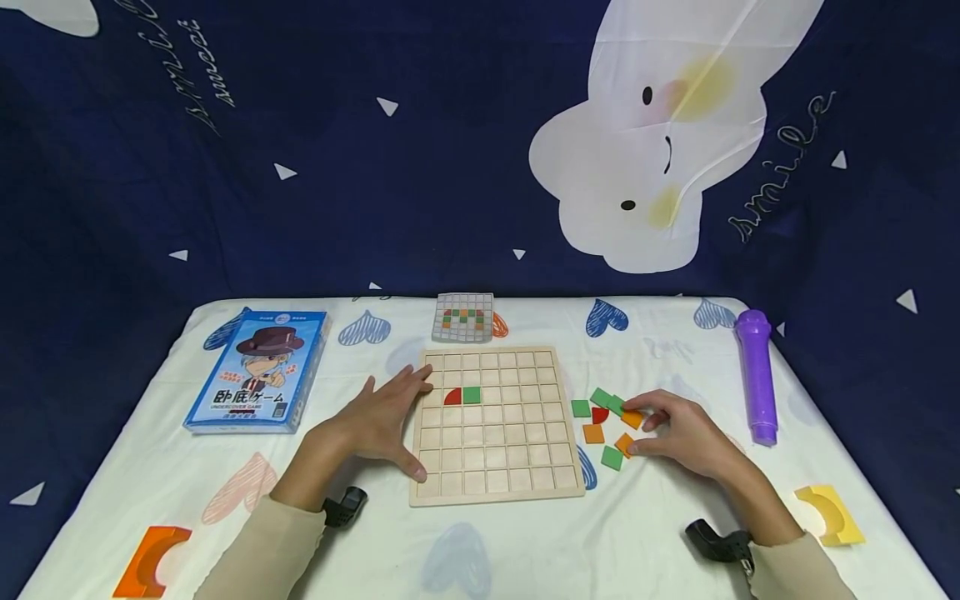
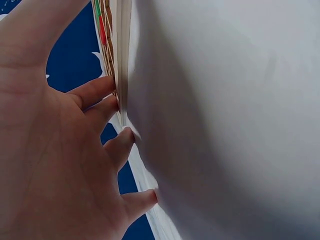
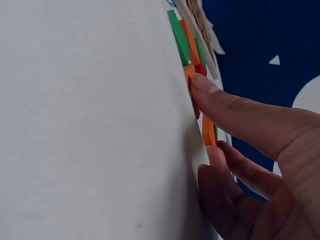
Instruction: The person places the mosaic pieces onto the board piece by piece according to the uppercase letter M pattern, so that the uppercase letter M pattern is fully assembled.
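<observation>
My left hand (image 1: 378, 417) has its fingers and thumb spread along the left edge of a wooden grid board (image 1: 495, 493). In the left wrist view, the fingertips (image 2: 111, 85) rest at the board's side (image 2: 121, 60). A red quarter-round tile (image 1: 453, 397) and a green square tile (image 1: 472, 395) sit side by side in the grid. My right hand (image 1: 682, 433) is over a loose group of tiles right of the board. Its thumb touches one orange tile (image 1: 623, 444), while the forefinger reaches another orange tile (image 1: 631, 419); thumb and fingers stand apart.
Several green tiles (image 1: 612, 457), another orange tile (image 1: 593, 433) and a red tile (image 1: 600, 414) lie by the right hand. A pattern card (image 1: 463, 333) lies behind the board. A blue game box (image 1: 255, 367), purple tube (image 1: 757, 379), orange block (image 1: 146, 562) and yellow block (image 1: 836, 517) lie farther out.
</observation>
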A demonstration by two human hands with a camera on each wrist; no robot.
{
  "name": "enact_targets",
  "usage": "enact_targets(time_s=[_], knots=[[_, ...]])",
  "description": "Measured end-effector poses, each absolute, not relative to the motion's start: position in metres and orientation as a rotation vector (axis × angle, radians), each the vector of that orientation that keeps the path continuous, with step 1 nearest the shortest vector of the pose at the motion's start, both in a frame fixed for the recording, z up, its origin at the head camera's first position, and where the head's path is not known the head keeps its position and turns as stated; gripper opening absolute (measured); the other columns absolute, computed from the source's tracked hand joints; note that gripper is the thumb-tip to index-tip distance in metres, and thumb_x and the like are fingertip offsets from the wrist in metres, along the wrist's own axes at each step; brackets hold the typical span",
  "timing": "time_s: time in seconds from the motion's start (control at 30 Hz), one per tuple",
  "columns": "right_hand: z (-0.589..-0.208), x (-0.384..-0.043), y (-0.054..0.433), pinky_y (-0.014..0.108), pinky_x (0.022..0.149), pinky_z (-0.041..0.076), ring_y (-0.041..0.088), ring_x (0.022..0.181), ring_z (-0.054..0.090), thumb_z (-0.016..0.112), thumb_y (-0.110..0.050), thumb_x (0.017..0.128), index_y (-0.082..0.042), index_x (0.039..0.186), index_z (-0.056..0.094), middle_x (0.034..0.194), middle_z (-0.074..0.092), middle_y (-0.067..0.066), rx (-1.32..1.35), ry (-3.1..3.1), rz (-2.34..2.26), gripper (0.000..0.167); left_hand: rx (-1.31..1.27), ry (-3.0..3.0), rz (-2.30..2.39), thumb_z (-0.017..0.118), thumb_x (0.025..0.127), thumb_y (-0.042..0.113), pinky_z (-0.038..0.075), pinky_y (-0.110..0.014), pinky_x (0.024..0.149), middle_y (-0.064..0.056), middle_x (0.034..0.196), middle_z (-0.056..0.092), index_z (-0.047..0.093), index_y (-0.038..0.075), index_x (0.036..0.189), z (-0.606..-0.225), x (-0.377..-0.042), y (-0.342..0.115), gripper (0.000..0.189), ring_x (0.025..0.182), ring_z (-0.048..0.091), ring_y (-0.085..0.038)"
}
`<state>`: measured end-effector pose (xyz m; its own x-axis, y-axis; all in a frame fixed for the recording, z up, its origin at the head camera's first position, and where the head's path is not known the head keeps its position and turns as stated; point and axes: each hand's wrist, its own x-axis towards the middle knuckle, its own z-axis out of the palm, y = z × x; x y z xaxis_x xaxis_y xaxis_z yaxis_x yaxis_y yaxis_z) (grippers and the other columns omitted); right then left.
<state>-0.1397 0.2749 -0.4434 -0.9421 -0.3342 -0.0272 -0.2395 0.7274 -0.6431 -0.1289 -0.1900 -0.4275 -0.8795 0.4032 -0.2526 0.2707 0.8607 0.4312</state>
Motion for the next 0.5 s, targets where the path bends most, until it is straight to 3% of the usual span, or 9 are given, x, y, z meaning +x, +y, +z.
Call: enact_targets(time_s=[0.1, 0.33, 0.5], knots=[[-0.443, -0.143, 0.272, 0.02, 0.075, 0.049, 0.003, 0.081, 0.06, 0.093, -0.027, 0.072, -0.013, 0.12, 0.073, 0.113, 0.075, 0.003, -0.445, 2.795, -0.992, 0.055, 0.501, 2.699, 0.555, 0.096, 0.046, 0.064, 0.009, -0.077, 0.122, -0.006, 0.173, 0.018, 0.034, 0.011, 0.158, -0.428, -0.129, -0.19, 0.138, 0.162, 0.014, -0.035], [-0.443, -0.148, 0.266, 0.021, 0.074, 0.046, 0.002, 0.075, 0.059, 0.091, -0.025, 0.075, -0.014, 0.114, 0.074, 0.089, 0.071, -0.004, -0.39, 2.795, -0.978, 0.044, 0.491, 2.692, 0.564, 0.095, 0.045, 0.065, 0.008, -0.076, 0.124, -0.006, 0.173, 0.02, 0.031, 0.012, 0.16, -0.429, -0.13, -0.19, 0.141, 0.162, 0.013, -0.034], [-0.444, -0.151, 0.263, 0.021, 0.073, 0.045, 0.005, 0.075, 0.057, 0.091, -0.023, 0.075, -0.015, 0.107, 0.076, 0.082, 0.067, -0.003, -0.387, 2.804, -0.97, 0.036, 0.479, 2.694, 0.547, 0.095, 0.045, 0.067, 0.009, -0.076, 0.123, -0.005, 0.173, 0.019, 0.034, 0.013, 0.158, -0.429, -0.131, -0.19, 0.14, 0.162, 0.013, -0.033]])
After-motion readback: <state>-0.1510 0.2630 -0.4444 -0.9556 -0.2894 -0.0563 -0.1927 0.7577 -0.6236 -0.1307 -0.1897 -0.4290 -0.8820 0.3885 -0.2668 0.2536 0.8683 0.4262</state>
